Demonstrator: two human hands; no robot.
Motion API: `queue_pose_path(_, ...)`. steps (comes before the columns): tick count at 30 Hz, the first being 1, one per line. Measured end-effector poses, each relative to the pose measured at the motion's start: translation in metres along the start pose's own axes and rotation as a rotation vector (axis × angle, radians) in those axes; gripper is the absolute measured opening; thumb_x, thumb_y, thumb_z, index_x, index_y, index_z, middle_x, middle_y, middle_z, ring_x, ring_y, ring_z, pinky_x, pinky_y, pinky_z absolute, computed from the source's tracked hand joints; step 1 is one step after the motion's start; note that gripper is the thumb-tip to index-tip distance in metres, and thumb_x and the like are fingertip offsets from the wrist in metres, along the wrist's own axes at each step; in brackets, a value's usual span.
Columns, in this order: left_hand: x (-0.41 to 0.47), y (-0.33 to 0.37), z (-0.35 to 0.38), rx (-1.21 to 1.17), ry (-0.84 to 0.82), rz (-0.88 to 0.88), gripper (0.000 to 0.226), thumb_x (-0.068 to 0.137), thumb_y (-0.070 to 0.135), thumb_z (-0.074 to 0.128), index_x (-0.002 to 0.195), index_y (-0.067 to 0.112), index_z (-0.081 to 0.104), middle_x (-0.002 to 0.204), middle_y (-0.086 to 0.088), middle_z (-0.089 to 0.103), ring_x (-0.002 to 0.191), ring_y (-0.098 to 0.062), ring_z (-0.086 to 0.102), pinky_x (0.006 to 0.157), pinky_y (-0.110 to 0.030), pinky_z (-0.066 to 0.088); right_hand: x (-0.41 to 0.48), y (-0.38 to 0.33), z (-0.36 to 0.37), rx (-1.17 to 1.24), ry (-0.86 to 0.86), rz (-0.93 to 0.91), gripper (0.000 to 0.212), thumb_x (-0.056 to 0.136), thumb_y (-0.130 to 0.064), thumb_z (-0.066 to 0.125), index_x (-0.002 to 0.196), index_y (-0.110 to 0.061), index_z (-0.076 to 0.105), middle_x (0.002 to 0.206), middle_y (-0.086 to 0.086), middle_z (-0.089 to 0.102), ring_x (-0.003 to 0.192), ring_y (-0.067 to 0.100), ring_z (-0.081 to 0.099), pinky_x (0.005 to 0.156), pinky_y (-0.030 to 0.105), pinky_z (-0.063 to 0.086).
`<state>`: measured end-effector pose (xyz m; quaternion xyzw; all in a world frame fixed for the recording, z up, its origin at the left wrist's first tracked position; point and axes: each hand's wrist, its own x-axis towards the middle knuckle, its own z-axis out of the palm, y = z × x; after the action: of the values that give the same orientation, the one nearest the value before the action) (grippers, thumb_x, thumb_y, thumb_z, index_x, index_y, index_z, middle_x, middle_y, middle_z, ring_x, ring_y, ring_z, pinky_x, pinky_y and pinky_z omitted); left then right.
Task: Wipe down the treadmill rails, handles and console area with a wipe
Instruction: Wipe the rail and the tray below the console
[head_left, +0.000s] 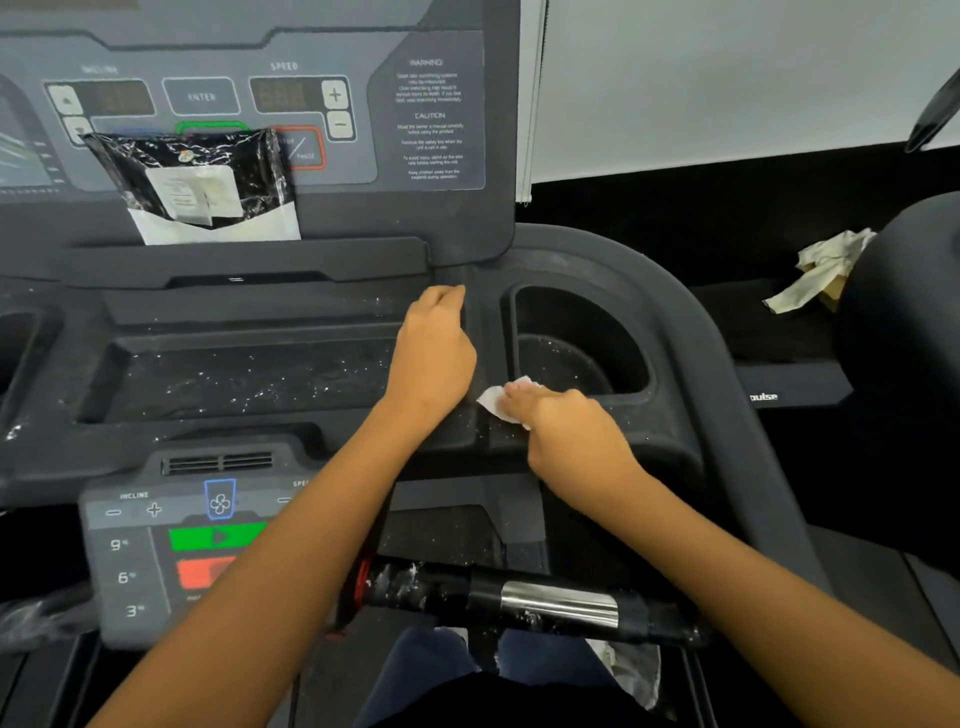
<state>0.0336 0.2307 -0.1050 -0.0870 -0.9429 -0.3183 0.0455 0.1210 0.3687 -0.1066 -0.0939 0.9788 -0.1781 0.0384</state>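
Observation:
The dark treadmill console (260, 312) fills the view, its tray dusted with white specks. My right hand (566, 436) presses a small white wipe (496, 400) onto the ridge between the tray and the right cup holder (576, 343). My left hand (431, 348) rests beside it on the tray's right edge, fingers curled, holding nothing that I can see. The handle bar (519, 597) with a silver sensor band lies below my arms, smeared white. The right rail (727, 364) curves around the cup holder.
A black wipes packet (197, 182) leans against the upper display panel (311, 104). The lower button panel (171, 540) sits at bottom left. A crumpled used wipe (821, 270) lies on the neighbouring machine at right. White paper hangs below the handle bar (634, 670).

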Motion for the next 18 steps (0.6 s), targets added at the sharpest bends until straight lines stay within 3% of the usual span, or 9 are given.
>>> queue_pose_path(3,-0.001,-0.004,0.003,-0.013,-0.013,-0.001,0.048,0.093,-0.006,0.038,0.141,0.002,0.044,0.142,-0.011,0.046,0.127,-0.026,0.045,0.109,-0.032,0.036,0.01,0.015,-0.034,0.343,0.162,0.185,0.027,0.089,-0.001,0.056,0.1,-0.018,0.073,0.08,0.005,0.068,0.065,0.017,0.063,0.066,0.03,0.054)
queue_pose_path(5,0.0,-0.002,0.008,-0.022,-0.018,0.002,0.048,0.094,-0.005,0.038,0.141,0.002,0.044,0.142,-0.011,0.047,0.128,-0.026,0.045,0.109,-0.034,0.036,0.034,0.034,-0.046,0.468,0.355,0.224,0.019,0.089,-0.006,0.057,0.079,-0.019,0.068,0.064,-0.003,0.064,0.056,0.007,0.058,0.058,0.017,0.048)
queue_pose_path(7,0.001,0.004,0.012,-0.026,-0.022,0.015,0.047,0.095,-0.003,0.039,0.141,0.003,0.045,0.142,-0.01,0.047,0.131,-0.025,0.042,0.109,-0.031,0.034,0.058,0.042,-0.047,0.373,0.248,0.211,0.018,0.091,-0.018,0.055,0.078,-0.026,0.063,0.072,-0.006,0.065,0.067,0.009,0.06,0.067,0.022,0.048)
queue_pose_path(9,0.003,0.008,0.015,-0.027,-0.024,0.037,0.046,0.096,-0.001,0.039,0.141,0.004,0.045,0.143,-0.009,0.047,0.133,-0.024,0.039,0.107,-0.029,0.032,0.068,0.05,-0.034,0.167,0.075,0.218,0.024,0.094,-0.02,0.051,0.113,-0.024,0.067,0.111,0.003,0.068,0.097,0.024,0.064,0.083,0.038,0.051)
queue_pose_path(10,0.003,0.009,0.016,-0.027,-0.021,0.045,0.045,0.097,0.0,0.039,0.141,0.005,0.045,0.143,-0.008,0.047,0.133,-0.024,0.039,0.107,-0.028,0.031,0.068,0.054,-0.029,0.121,0.079,0.26,0.035,0.095,-0.017,0.05,0.129,-0.021,0.059,0.125,0.006,0.063,0.109,0.028,0.06,0.09,0.042,0.051)
queue_pose_path(11,0.004,0.008,0.016,-0.026,-0.016,0.05,0.045,0.097,0.0,0.039,0.141,0.005,0.045,0.142,-0.008,0.047,0.132,-0.023,0.039,0.107,-0.027,0.03,0.066,0.056,-0.027,0.12,0.125,0.292,0.039,0.096,-0.013,0.049,0.133,-0.018,0.056,0.128,0.009,0.062,0.111,0.031,0.059,0.091,0.044,0.051)
queue_pose_path(13,0.006,0.006,0.016,-0.027,-0.007,0.05,0.044,0.097,0.001,0.04,0.14,0.006,0.046,0.142,-0.008,0.048,0.132,-0.023,0.039,0.106,-0.024,0.03,0.065,0.058,-0.026,0.153,0.178,0.302,0.034,0.095,-0.009,0.048,0.126,-0.015,0.062,0.113,0.014,0.067,0.099,0.032,0.064,0.086,0.042,0.054)
queue_pose_path(14,0.007,0.005,0.016,-0.029,-0.006,0.046,0.044,0.097,0.002,0.04,0.14,0.006,0.047,0.141,-0.008,0.048,0.132,-0.023,0.04,0.105,-0.024,0.03,0.067,0.058,-0.026,0.148,0.115,0.283,0.032,0.095,-0.01,0.048,0.122,-0.014,0.064,0.11,0.014,0.068,0.097,0.032,0.064,0.086,0.04,0.054)
queue_pose_path(18,0.01,0.006,0.018,-0.042,-0.023,0.03,0.043,0.097,0.007,0.043,0.14,0.008,0.047,0.142,-0.006,0.048,0.134,-0.021,0.038,0.108,-0.026,0.03,0.089,0.049,-0.013,0.029,-0.448,0.183,0.023,0.096,-0.012,0.05,0.116,-0.005,0.061,0.127,0.015,0.057,0.108,0.03,0.059,0.096,0.036,0.048)
